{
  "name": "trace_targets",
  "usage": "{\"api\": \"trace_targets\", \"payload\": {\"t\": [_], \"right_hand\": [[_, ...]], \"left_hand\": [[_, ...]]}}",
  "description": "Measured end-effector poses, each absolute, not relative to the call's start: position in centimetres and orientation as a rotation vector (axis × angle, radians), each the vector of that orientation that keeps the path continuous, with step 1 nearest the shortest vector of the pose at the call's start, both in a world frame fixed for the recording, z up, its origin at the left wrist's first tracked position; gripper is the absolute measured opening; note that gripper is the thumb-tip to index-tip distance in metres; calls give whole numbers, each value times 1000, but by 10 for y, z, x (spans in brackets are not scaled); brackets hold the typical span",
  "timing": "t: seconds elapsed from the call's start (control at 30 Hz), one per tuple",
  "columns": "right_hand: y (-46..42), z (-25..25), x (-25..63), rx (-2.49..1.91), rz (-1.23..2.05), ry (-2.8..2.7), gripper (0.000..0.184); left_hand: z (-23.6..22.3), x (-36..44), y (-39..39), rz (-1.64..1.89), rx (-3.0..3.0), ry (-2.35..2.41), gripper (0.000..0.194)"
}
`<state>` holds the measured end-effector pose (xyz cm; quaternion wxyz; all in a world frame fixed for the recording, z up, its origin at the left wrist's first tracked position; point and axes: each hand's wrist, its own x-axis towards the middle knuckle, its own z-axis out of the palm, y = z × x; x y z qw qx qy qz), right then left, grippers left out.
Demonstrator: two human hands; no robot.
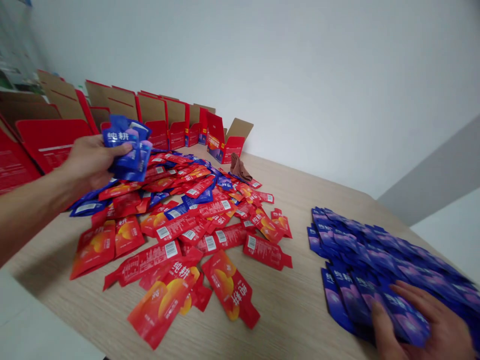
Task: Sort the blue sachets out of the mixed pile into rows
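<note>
Raised at the left, my left hand (pixel 92 157) is closed on several blue pouches (pixel 129 157), thumb across their front. Below it spreads a loose pile of red pouches (pixel 187 220) with orange fruit prints or barcodes showing. A few blue pouches (pixel 202 197) are mixed into that pile. On the right, overlapping rows of blue pouches (pixel 375 250) lie face up. My right hand (pixel 431 325) is at the near end of the front row, its thumb and fingers around a blue pouch (pixel 405 317) that rests against the others.
Open red cardboard boxes (pixel 153 120) stand in a row along the back left. One more open box (pixel 225 142) and a brown cloth (pixel 240 167) sit behind the pile. A white wall (pixel 300 75) bounds the wooden table (pixel 285 295).
</note>
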<state>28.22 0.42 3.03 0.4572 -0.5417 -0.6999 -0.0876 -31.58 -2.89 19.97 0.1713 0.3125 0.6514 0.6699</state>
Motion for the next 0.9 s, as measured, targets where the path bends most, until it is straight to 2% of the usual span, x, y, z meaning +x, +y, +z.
{"api": "trace_targets", "payload": {"t": [0.07,0.13,0.23,0.33,0.53,0.7,0.8,0.9], "right_hand": [[-14,43,249,-1300,-10,-1671,40],[-34,51,209,-1217,472,-1619,34],[-55,54,150,-917,1180,-1428,43],[-62,52,117,-788,1480,-1327,50],[-59,44,143,-897,1519,-1186,59],[-65,54,202,-1096,1526,-1352,60],[-76,64,228,-1346,1435,-1593,42],[-87,70,235,-1679,1074,-1938,15]], "left_hand": [[194,-267,-25,1864,877,1623,55],[178,-210,-25,1746,847,1420,47],[144,-124,-34,1517,794,1198,37],[113,-60,-46,1352,732,1035,52],[96,-18,-53,1246,641,969,70],[88,-20,-49,1280,645,1056,71],[81,-25,-47,1271,654,1155,78],[80,-27,-46,1261,622,1201,87]]}}
